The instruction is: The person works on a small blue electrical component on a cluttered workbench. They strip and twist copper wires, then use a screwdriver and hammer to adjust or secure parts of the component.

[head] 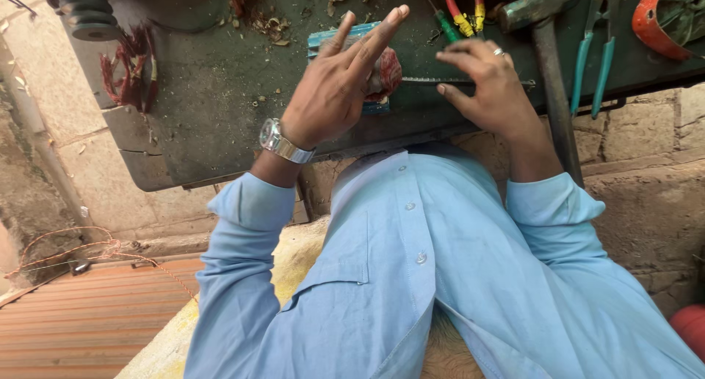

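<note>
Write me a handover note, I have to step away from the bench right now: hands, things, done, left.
Left hand: raised, fingers spread, over the reddish coil on the teal block; no grip visible.
Right hand: fingertips on the thin metal rod running into the coil.
Nearby on the bench: hammer, teal-handled pliers, red and yellow wires.
Done: coil sits on the block.
Left: cannot tell how far the work has got.

— What lies on the workbench [220,107]?
— A block [334,40] under the left hand [334,92], a thin rod [440,81] under the right hand [492,85] beside it.
— Further right?
— A hammer [547,26], then pliers [596,48]
</note>
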